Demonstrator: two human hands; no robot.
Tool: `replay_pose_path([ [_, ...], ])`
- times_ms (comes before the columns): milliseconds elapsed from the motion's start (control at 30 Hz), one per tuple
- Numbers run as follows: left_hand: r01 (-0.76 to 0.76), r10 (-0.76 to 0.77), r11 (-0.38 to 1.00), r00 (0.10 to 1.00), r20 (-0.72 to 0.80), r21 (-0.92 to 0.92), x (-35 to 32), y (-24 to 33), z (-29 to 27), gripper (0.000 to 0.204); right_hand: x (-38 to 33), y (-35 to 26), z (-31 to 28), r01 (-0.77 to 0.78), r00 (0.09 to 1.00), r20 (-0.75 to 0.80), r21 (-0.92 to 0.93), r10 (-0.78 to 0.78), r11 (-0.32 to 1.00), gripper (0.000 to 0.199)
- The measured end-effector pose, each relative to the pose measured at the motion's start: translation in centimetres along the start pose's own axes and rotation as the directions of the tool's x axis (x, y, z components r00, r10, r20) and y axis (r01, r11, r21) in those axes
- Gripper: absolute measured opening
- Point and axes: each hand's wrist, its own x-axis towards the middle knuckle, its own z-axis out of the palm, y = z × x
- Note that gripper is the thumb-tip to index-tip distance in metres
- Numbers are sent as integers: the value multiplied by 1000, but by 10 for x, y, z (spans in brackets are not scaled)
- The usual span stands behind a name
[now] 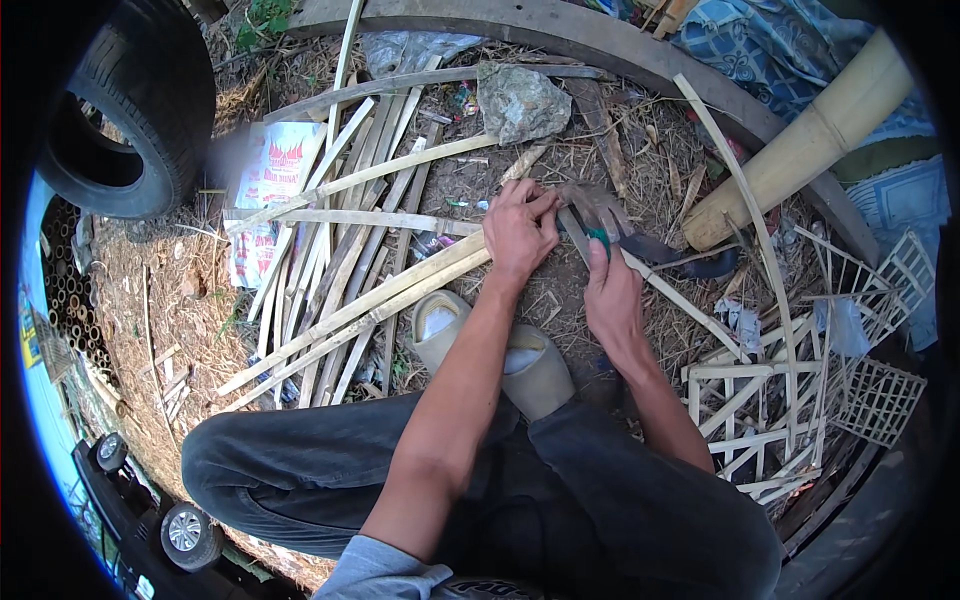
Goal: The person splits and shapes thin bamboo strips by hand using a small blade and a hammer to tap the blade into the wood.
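Observation:
My left hand (520, 230) is closed round the upper end of two pale split bamboo strips (400, 297), which slant down to the left across a pile of other strips. Close by on the right, my right hand (613, 290) grips a green-handled tool (597, 238) with a flat greyish blade. The blade lies near my left fingertips; its exact kind I cannot tell. Beside it a dark curved piece (680, 255) rests on the ground, partly hidden. Both hands are just beyond my beige shoes (537, 375).
A grey rock (522, 103) lies beyond my hands. Many bamboo strips (345, 230) are heaped at the left, by a tyre (140, 110). At the right are a thick bamboo pole (800, 140), a curved strip (755, 200) and lattice frames (880, 400). Blue patterned cloth (780, 50) lies behind.

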Motion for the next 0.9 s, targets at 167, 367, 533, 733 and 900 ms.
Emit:
replay_pose_path([
  [167, -33, 32, 999, 999, -34, -15, 2, -2, -2, 16, -8, -20, -11, -35, 998, -51, 237, 49, 971, 45],
  [367, -24, 22, 999, 999, -46, -49, 5, -3, 0, 13, -7, -19, -15, -122, 993, 34, 219, 117, 968, 44],
  [533, -45, 42, 998, 997, -62, -45, 1, -6, -2, 14, -3, -14, -6, -24, 999, -29, 145, 28, 989, 46],
  [733, 21, -20, 998, 1000, 15, -51, -1, -3, -3, 12, -8, -10, -5, -87, 996, 6, 186, 87, 979, 45],
  [900, -83, 83, 996, 996, 30, -22, 0, -3, -5, 18, -20, 7, 4, -194, 981, 42, 224, 190, 955, 50],
])
